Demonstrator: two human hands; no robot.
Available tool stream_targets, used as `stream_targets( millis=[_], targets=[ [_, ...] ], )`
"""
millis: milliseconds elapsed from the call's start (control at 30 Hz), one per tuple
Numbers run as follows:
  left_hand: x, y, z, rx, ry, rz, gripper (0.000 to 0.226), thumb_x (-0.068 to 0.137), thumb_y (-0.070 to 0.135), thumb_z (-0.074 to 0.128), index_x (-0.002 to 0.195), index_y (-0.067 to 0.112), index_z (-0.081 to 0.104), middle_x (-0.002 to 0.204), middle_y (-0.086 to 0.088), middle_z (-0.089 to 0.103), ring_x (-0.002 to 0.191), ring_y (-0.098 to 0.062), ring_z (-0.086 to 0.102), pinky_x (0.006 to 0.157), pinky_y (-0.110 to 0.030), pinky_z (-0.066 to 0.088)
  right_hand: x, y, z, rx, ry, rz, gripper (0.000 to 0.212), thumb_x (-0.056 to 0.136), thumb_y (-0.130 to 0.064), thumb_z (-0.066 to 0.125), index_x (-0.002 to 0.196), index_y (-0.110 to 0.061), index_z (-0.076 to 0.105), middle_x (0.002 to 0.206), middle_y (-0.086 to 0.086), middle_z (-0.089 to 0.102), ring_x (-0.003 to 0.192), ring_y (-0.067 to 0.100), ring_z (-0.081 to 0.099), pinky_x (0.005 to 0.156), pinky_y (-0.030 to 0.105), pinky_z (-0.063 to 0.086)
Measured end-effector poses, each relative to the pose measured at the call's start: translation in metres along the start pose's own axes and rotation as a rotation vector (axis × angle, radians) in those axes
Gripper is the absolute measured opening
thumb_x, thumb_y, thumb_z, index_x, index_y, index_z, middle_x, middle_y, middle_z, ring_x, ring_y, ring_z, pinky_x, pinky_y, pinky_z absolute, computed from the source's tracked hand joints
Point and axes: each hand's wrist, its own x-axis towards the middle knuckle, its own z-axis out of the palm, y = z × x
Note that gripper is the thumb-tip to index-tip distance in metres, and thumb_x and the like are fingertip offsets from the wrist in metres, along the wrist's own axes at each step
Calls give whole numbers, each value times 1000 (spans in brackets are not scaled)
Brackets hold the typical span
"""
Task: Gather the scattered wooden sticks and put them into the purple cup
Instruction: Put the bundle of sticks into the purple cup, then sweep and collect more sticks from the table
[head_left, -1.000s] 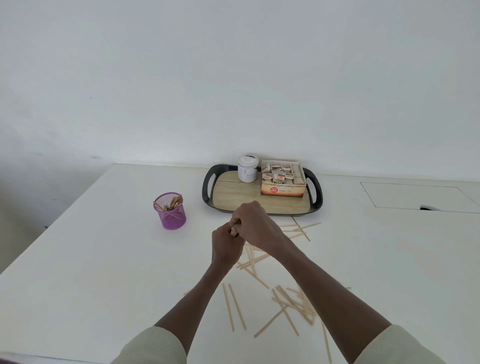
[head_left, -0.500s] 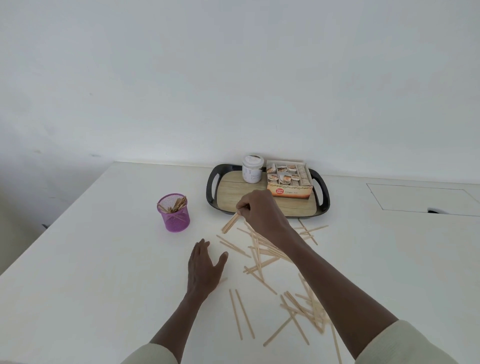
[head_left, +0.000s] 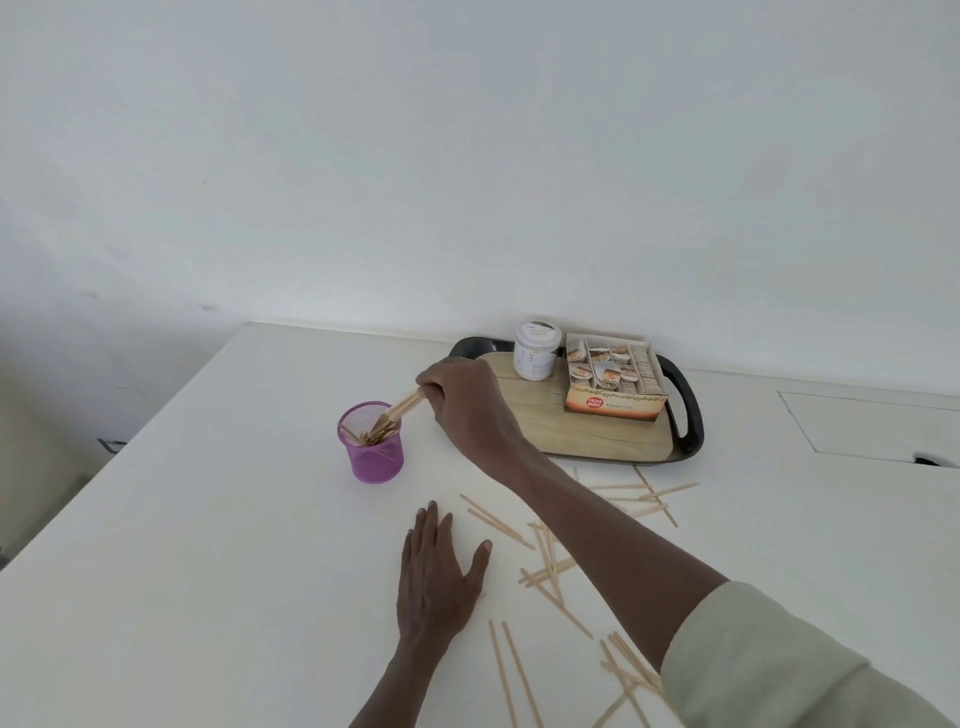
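A small bundle of sticks (head_left: 405, 404) is pinched in the right hand (head_left: 467, 402) fingers, tilted into the purple cup (head_left: 371, 441) at 10 o'clock for release, while the left hand (head_left: 436, 577) is laid flat, fingers apart, on the tabletop (head_left: 208, 571).

A plain white wall (head_left: 467, 156) rises behind a white table (head_left: 182, 571). A rectangular panel (head_left: 872, 426) is set flush into the tabletop at right. Soft, even light.

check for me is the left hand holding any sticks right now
No, the left hand lies flat and open on the table with nothing in it, while the right hand holds sticks over the purple cup.
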Motion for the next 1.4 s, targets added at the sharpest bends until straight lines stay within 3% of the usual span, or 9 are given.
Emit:
stream_targets(
  millis=[433,633,800,933,1033,1100,1200,1333,1400],
  targets=[
    [-1,1,-1,-31,47,15,74,94,64,30,149,17,39,164,0,19,153,-14,11,122,-26,4,48,8,81,-231,-320,-47,19,84,14,52,82,0,66,86,12,65,80,29,63,73,40,54],
    [0,2,-1,-25,39,5,75,93,66,27,149,18,40,164,0,20,152,-16,14,123,-30,9,45,15,92,-215,-457,-67,20,97,-11,56,83,-1,66,78,13,63,73,28,57,71,35,49],
    [0,4,-3,-19,38,-1,72,93,64,30,147,17,44,162,-1,25,151,-17,19,122,-31,13,40,16,79,-93,-390,-63,36,101,-12,51,65,-7,46,62,11,53,63,29,48,63,35,41],
    [0,3,-3,-12,42,23,65,96,55,39,144,12,47,161,-6,29,150,-20,22,123,-34,18,35,16,62,11,-294,-47,36,99,-9,51,64,-8,45,61,6,50,61,24,43,62,34,37],
    [-1,4,-4,-20,46,23,60,97,49,44,143,11,48,160,-7,31,150,-22,25,122,-38,22,24,27,48,69,-221,-35,33,96,-3,51,63,3,53,54,1,50,56,21,43,59,35,36],
    [-2,4,-5,-20,47,28,57,98,45,46,143,11,49,160,-7,31,150,-22,25,122,-38,23,12,38,38,88,-171,-30,35,95,-3,53,61,-3,45,51,-5,45,52,15,39,57,32,35],
    [-2,4,-6,-20,38,30,55,99,42,46,144,10,48,160,-7,30,150,-22,24,123,-38,21,-16,60,21,92,-132,24,32,95,-6,56,63,-7,55,52,-10,52,49,6,49,56,17,37],
    [0,0,-6,-43,0,18,54,100,41,45,145,10,45,161,-6,28,151,-20,20,123,-36,14,-61,101,-3,45,-189,144,22,93,-7,57,79,3,71,74,10,73,70,22,67,71,35,53],
    [1,0,-7,-70,-18,14,52,100,36,49,143,7,47,160,-9,30,151,-22,21,123,-38,16,-85,125,-17,23,-180,208,20,91,-4,57,83,1,75,80,8,76,76,19,70,78,34,55]
  ],
)
